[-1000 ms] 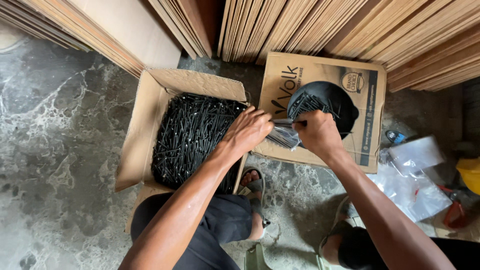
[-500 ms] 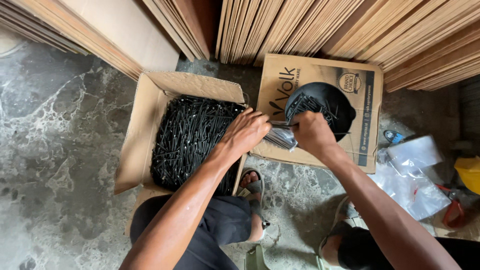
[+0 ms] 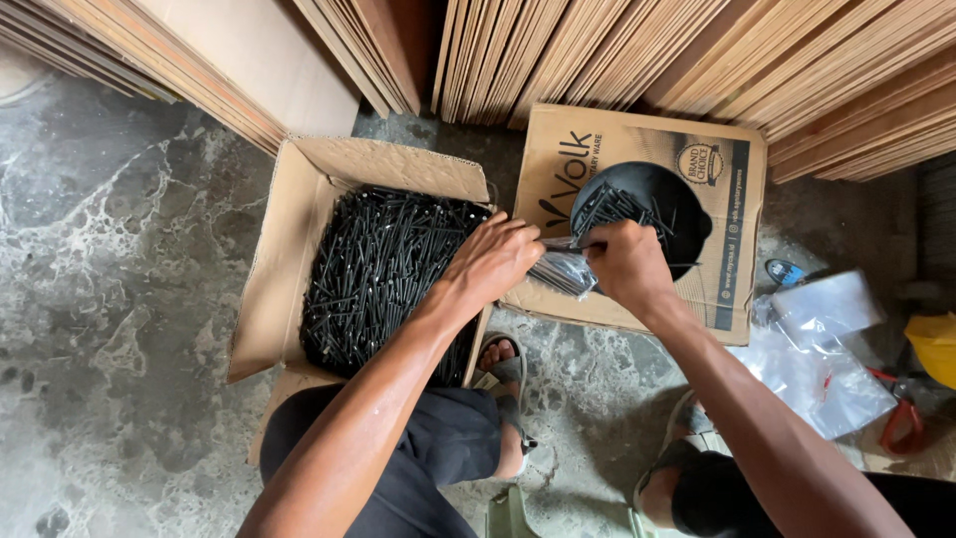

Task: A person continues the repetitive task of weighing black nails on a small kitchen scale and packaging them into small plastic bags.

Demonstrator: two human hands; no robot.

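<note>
An open brown carton sat left, full of black screws. A flat brown box with black print and a round badge lay right, carrying a black bowl. Both hands closed on a small clear bag of screws: left hand, right hand. The bag lay roughly left-right, over the flat box's left edge.

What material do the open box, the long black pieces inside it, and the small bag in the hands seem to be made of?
Open box: brown corrugated cardboard, matte, with creased flaps. Black pieces: probably dark-coated metal screws or nails, thin and straight with a faint sheen. Small bag, held between left hand and right hand: clear thin plastic, glossy and see-through.
</note>
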